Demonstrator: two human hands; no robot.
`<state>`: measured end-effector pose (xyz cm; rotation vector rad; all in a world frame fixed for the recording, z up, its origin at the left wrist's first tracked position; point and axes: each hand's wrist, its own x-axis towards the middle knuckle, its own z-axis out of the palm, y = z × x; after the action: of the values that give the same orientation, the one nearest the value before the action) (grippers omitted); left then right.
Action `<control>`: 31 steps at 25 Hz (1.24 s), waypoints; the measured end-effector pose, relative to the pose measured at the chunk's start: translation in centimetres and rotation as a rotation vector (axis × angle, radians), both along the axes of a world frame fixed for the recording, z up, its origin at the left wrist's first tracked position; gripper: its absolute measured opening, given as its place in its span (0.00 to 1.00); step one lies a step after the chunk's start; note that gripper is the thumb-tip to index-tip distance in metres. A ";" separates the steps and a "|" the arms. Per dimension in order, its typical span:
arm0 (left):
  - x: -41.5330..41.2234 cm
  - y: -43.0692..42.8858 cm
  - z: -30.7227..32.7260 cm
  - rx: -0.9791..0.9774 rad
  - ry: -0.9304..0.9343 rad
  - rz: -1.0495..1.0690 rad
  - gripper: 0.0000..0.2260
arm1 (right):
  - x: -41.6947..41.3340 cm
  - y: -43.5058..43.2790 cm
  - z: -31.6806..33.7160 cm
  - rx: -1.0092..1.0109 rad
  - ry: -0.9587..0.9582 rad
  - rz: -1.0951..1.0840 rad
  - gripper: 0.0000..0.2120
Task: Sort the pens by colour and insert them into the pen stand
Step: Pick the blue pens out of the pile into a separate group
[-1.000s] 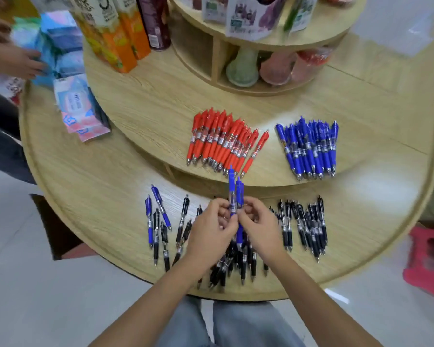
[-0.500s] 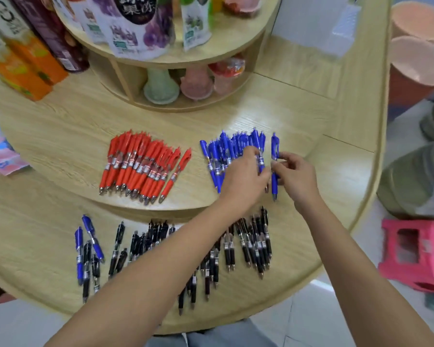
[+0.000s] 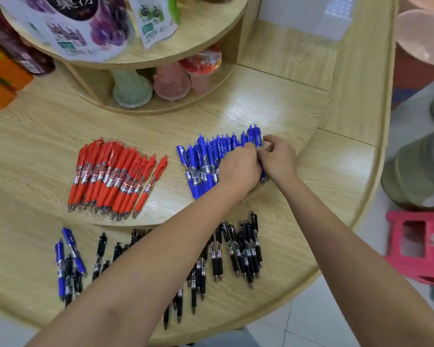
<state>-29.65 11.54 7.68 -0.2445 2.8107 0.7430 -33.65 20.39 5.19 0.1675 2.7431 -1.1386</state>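
Both hands meet at the right end of the row of blue pens on the middle tier of the counter. The right hand pinches the outermost blue pen, fingers curled round it. The left hand lies over the row, fingers bent down beside it; whether it grips, I cannot tell. The red pens lie to the left, and the black pens spread across the lower tier.
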 end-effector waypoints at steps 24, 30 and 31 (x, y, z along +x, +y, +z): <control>29.2 -22.5 -3.2 -0.079 -0.032 -0.106 0.12 | 24.5 -13.7 0.1 0.269 0.077 0.827 0.10; 34.7 -32.2 -8.9 -0.212 -0.249 0.171 0.11 | 27.3 -24.9 -6.1 0.343 -0.106 1.063 0.09; 34.6 -33.4 -9.6 -0.226 -0.273 0.216 0.11 | 27.3 -26.6 -7.0 0.367 -0.129 1.066 0.08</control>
<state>4.99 -21.88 -1.90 -0.6441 2.6270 0.3933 -6.35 -6.24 -1.79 -1.0017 2.2843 -0.3074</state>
